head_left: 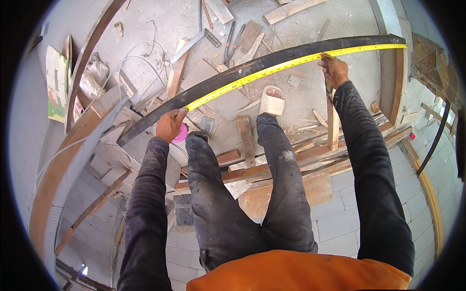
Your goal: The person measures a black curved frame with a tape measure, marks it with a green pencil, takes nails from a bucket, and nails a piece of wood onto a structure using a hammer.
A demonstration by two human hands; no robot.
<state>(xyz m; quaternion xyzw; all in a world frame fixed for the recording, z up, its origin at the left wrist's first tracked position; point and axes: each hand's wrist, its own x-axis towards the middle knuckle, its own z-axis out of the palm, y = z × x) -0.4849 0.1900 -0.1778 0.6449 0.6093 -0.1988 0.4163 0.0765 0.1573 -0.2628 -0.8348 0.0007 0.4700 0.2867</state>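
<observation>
A long dark board spans the view, looking curved, with a yellow tape measure blade stretched along its near edge. My left hand grips the tape's pink case near the board's left part. My right hand has its fingers closed on the blade farther along, below the board's edge. Just under that hand a wooden post stands, with a small green item by it that I cannot make out. My sandaled foot shows below the board.
Wood offcuts, a square and long-handled pliers lie on the dusty concrete floor. Curved timber frames flank the left. A wood-lined edge runs under my legs, with pale block walls around.
</observation>
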